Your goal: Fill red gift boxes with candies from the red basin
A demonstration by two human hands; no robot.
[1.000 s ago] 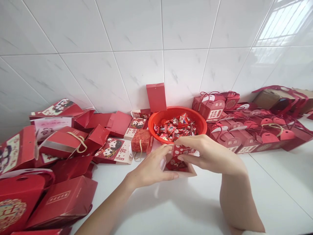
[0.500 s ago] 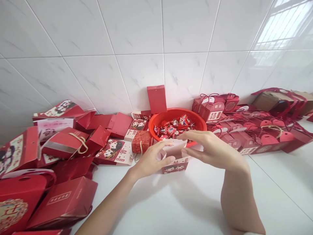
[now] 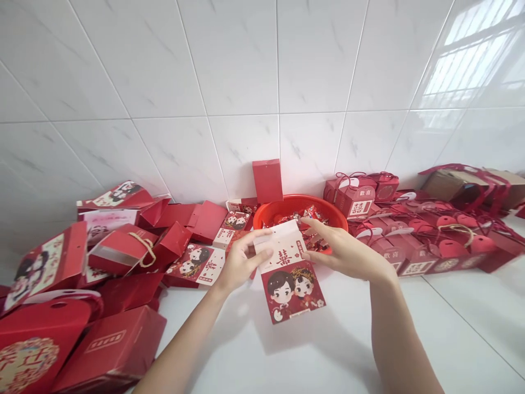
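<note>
A red and cream candy gift box (image 3: 293, 268) hangs tilted above the white surface, its front with a cartoon couple facing me. My left hand (image 3: 246, 257) pinches its upper left edge, thumb in front and fingers behind. At the upper right edge is my right hand (image 3: 336, 246), thumb and fingers spread apart, the thumb tip against or close beside the box. Directly behind stands a red plastic basket (image 3: 338, 210) of wrapped candies (image 3: 311, 213), partly covered by the box and right hand. The inside of the box is hidden.
Several red gift boxes (image 3: 118, 249) lie piled on the left. On the right, rows of closed red boxes (image 3: 422, 243) with cords stand along the tiled wall (image 3: 246, 65). A tall plain red box (image 3: 267, 181) is upright behind the basket. White tiled surface (image 3: 348, 339) lies in front.
The box has been lifted off the surface and tilted so that its printed front shows. My left hand has closed on its edge; my right hand has shifted slightly beside it. The view has tipped upward.
</note>
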